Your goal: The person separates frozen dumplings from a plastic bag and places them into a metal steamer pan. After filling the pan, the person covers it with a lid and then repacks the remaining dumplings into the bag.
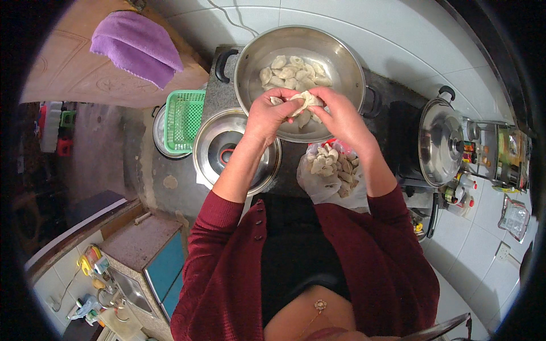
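Note:
Over the near part of a wide metal pan, my left hand and my right hand meet and pinch pale dumplings between their fingers. How many they hold is not plain. Several more dumplings lie together on the pan's bottom, and a few show beneath my hands. Below my right wrist, a white plastic bag stands open with a pile of dumplings inside. A glass-and-metal lid lies partly under my left forearm.
Left of the pan, a green plastic basket rests on a round metal vessel. A purple cloth hangs above it. At the right stands a large lidded pot, with a rack and bottles beyond. Tiled wall borders the back.

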Available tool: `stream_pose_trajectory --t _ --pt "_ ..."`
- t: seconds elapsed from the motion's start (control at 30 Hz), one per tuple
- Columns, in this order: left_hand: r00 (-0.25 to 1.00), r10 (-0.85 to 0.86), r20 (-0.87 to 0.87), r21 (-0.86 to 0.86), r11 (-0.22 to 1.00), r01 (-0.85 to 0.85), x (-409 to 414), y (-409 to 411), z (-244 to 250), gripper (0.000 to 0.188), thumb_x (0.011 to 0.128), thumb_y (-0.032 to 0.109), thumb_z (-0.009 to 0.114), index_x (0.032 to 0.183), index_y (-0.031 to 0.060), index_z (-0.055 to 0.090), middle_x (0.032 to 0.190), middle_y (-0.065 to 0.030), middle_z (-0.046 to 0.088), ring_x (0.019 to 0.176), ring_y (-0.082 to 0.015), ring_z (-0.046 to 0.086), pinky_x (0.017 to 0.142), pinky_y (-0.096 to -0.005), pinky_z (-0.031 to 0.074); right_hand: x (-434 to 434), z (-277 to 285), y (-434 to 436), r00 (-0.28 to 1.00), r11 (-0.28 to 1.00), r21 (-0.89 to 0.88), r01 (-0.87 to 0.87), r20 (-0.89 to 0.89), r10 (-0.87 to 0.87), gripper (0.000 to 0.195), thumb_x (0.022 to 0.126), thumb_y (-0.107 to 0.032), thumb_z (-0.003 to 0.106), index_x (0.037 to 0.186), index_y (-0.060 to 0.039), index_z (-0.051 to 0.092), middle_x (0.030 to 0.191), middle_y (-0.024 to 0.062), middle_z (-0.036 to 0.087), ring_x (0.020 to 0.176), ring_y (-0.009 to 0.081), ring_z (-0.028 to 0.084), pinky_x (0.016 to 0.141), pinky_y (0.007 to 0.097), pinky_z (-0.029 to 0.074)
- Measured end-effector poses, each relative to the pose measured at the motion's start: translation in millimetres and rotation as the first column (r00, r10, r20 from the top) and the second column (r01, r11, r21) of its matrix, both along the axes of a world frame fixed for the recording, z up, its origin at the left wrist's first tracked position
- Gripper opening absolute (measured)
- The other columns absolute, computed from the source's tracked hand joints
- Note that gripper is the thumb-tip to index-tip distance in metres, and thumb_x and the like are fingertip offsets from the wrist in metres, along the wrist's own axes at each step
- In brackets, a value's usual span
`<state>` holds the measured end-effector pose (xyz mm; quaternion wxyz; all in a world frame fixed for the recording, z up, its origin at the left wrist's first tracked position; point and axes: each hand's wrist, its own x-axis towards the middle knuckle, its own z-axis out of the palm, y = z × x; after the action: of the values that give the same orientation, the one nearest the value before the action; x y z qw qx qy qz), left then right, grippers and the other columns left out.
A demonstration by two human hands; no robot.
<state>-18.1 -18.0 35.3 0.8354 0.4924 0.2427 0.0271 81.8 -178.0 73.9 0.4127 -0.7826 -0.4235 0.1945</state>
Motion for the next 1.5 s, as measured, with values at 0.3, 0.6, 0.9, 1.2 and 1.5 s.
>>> stream_pose_trajectory --t 0.3,0.6,0.9,1.2,1.5 --pt "0.997 0.062 -0.044 0.031 0.998 -0.061 -7.3 10.3 8.2 0.021 0.081 0.011 0.074 0.098 0.0015 0.064 0.082 -0.0048 0.066 0.069 -0.0121 0.063 0.055 -0.0224 0.043 9.5 -8.9 -14.8 0.954 0.997 0.013 0.078 0.288 -0.079 0.029 0.088 -0.01 0.062 0.115 -0.0004 0.056 0.107 0.0211 0.063 0.101 0.0377 0.06 0.087 0.0414 0.048" --pt "0.994 0.053 -0.099 -0.237 0.969 -0.075 4.2 7.8 -7.9 0.026 0.09 0.016 0.065 0.112 0.0025 0.059 0.106 -0.0086 0.062 0.094 -0.0176 0.061 0.072 -0.0312 0.054 57.6 -38.6 -32.7 0.952 0.946 -0.112 0.304 -0.001 -0.306 0.031 0.089 -0.013 0.061 0.117 0.0013 0.056 0.112 0.0228 0.062 0.105 0.0386 0.059 0.088 0.0408 0.048" --pt "0.981 0.031 -0.191 -0.075 0.996 -0.046 36.1 -43.6 -4.8 0.064 0.091 0.032 0.064 0.142 0.0013 0.04 0.143 -0.0126 0.042 0.129 -0.0245 0.042 0.107 -0.0426 0.034 27.1 -15.9 -51.9 0.929 0.965 0.014 0.261 0.268 -0.255 0.025 0.089 -0.008 0.058 0.113 0.0003 0.058 0.104 0.0202 0.064 0.095 0.0377 0.061 0.085 0.0401 0.049" --pt "0.906 -0.409 0.108 -0.125 0.899 0.421 -42.8 -64.9 11.6 0.036 0.1 0.021 0.052 0.126 -0.0025 0.056 0.109 -0.01 0.066 0.099 -0.0184 0.064 0.088 -0.0317 0.052 -53.6 -60.1 -149.2 0.999 0.929 -0.368 0.048 0.0 -0.052 0.043 0.088 -0.02 0.064 0.125 -0.0012 0.054 0.118 0.0181 0.059 0.107 0.0315 0.059 0.094 0.0386 0.046" --pt "0.884 -0.361 -0.297 -0.026 0.929 0.37 -87.4 -81.8 -82.9 0.028 0.095 0.019 0.057 0.116 0.0028 0.063 0.102 -0.003 0.065 0.089 -0.0108 0.061 0.077 -0.0256 0.052 -86.0 -148.0 -116.6 0.925 0.855 -0.354 0.379 0.116 -0.362 0.081 0.075 -0.045 0.076 0.129 0.0071 0.044 0.124 0.0274 0.055 0.115 0.0421 0.053 0.1 0.0462 0.042"
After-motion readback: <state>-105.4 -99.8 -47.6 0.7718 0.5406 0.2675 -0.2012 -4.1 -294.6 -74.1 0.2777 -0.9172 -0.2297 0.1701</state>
